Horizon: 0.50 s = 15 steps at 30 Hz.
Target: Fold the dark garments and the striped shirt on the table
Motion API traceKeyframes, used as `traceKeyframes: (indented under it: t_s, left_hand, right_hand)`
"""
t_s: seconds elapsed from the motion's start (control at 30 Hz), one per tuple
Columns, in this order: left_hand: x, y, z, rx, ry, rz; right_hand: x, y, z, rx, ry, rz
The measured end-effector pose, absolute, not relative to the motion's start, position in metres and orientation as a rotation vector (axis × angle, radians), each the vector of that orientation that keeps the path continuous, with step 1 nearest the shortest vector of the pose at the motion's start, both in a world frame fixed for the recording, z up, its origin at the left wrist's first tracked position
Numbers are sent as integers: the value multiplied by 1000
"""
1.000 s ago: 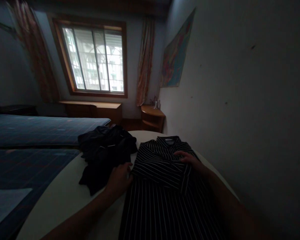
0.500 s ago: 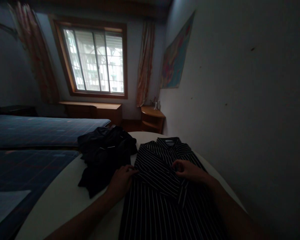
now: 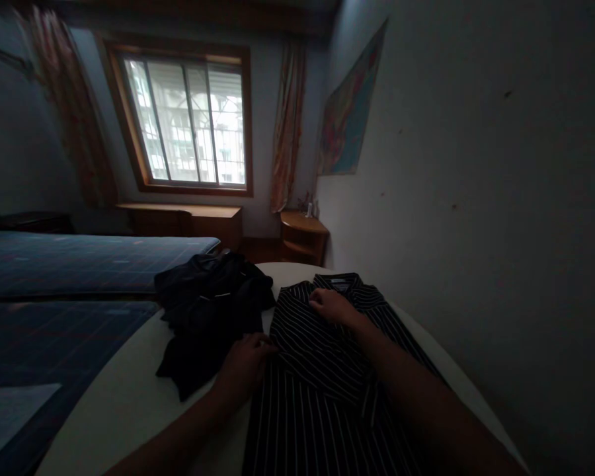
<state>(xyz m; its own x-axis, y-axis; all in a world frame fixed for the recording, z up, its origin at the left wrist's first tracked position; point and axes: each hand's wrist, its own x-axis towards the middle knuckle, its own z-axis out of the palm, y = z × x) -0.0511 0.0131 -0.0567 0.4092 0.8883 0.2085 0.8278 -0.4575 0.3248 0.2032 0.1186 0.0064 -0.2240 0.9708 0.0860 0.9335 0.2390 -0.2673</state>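
Note:
A black shirt with thin white stripes (image 3: 312, 390) lies spread on a round pale table (image 3: 104, 403), its collar at the far end. One sleeve is folded slantwise across its front. At the shirt's left edge, by the fold of that sleeve, my left hand (image 3: 245, 367) has its fingertips closed on the cloth. My right hand (image 3: 333, 307) reaches over the shirt to the upper part of the sleeve below the collar, with fingers curled together on the fabric. My right forearm hides part of the shirt's right side.
A crumpled pile of dark clothes (image 3: 213, 311) lies on the table left of the shirt. Beds with blue plaid covers (image 3: 99, 258) stand to the left, and a white wall (image 3: 476, 264) runs along the right. Wooden furniture (image 3: 302, 225) stands beyond the table.
My right hand has moved from the middle of the shirt up and left to the sleeve's shoulder end. My left hand stays at the shirt's left edge.

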Motion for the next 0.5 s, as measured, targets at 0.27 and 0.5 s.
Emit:
traceKeyframes:
  t_s: [0.27,0.5]
  left_hand:
    - [-52,11,-51,2460,1528,440]
    - [-52,14,-55,2448,1543,399]
  right_hand:
    - [147,178,-24,-1842,-2266,195]
    - [126,201,-31,-1778,-2168,144]
